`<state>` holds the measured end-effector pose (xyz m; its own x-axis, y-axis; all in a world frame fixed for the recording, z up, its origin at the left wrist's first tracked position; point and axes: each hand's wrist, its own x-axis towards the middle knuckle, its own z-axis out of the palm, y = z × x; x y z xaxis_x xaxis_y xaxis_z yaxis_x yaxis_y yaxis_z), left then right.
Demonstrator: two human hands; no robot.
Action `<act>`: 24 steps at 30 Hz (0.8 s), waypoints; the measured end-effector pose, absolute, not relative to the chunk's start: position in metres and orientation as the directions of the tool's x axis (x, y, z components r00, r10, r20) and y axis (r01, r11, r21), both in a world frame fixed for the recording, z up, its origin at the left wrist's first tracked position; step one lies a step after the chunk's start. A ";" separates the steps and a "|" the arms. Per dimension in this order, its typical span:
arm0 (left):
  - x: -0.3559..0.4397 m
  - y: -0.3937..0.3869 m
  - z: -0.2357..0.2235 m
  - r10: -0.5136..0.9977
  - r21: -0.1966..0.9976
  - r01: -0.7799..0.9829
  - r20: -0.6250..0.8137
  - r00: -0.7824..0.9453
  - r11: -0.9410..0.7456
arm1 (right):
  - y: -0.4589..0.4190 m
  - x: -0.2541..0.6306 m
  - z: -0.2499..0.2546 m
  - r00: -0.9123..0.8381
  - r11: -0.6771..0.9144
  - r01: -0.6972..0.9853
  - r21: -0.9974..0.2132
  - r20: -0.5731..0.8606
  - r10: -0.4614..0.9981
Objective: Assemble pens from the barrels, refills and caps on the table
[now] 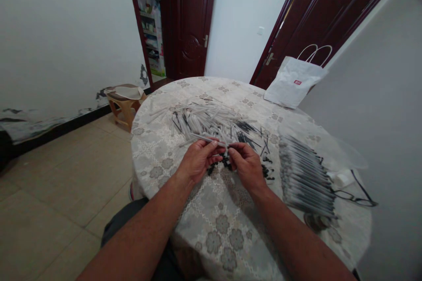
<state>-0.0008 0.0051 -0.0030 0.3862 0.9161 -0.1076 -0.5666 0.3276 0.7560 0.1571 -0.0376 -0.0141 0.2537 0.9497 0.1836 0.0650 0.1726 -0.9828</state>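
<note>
"Which step is in hand?"

"Fine fingertip work at one end of a slender tube [205, 138], I'd judge. The left hand [195, 161] holds it between thumb and fingers, above the surface [147, 153], just in front of a heap of pale tubes [198, 116]."

"And the right hand [246, 164]?"

"Narrow, fingertips near the tube's right end. I can't tell whether they grip anything."

"What does the next move call for?"

"A steady left hold and careful lining up at that end, I'd say."

"How does the tube look?"

"Pale, straight, slightly glossy, tilted down toward the right; the fingers hide part of it. Farther right lie dark thin sticks [245, 127], small black pieces [268, 172], then a neat row of greyish tubes [306, 178]."
</note>
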 end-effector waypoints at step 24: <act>-0.001 0.004 -0.003 0.932 0.845 -0.478 -0.063 0.358 0.240 | -0.041 0.159 -0.016 0.246 0.263 0.215 -0.941 0.312 0.917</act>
